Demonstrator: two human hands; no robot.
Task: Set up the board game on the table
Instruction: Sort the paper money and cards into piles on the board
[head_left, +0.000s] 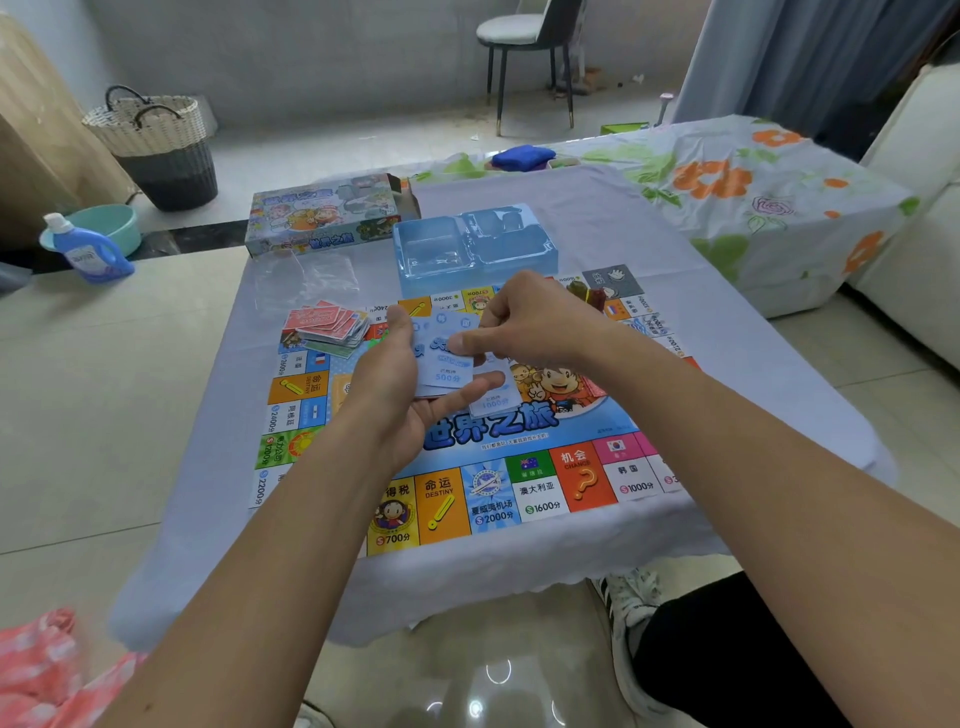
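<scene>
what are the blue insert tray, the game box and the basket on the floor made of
Blue insert tray: thin moulded plastic, glossy and see-through, by its shine and formed compartments.
Game box: printed cardboard, seemingly, with an open end flap.
Basket: woven, pale over dark; the weave shows, but fibre or plastic cannot be told.

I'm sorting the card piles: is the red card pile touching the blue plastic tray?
Apart. The head view shows the red card pile lying left of the blue plastic tray, with bare tablecloth and board between them.
</scene>
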